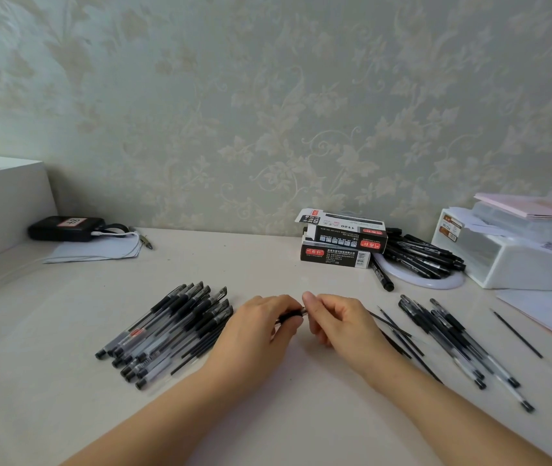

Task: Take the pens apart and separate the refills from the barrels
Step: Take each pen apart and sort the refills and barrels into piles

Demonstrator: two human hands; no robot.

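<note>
Both the left hand and right hand have fingers curled round one pen above mid-worktop, a whole-pen heap remaining left, loose refills and barrels already right.

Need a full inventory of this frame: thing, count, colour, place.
pen in hand: one, black, gripped between both hands at table centre
left pen pile: many, black and clear, table left of the hands
right pen pile: several, black and clear, right of the hands
refills: several, thin black, beside right hand
lone refill: one, black, far right
pen boxes: two, black and white, stacked at the back
back pen heap: many, black, right of the boxes
white organizer: one, back right
black device: one, back left
table: one, cream
left hand: holds pen
right hand: pinches pen tip
</note>
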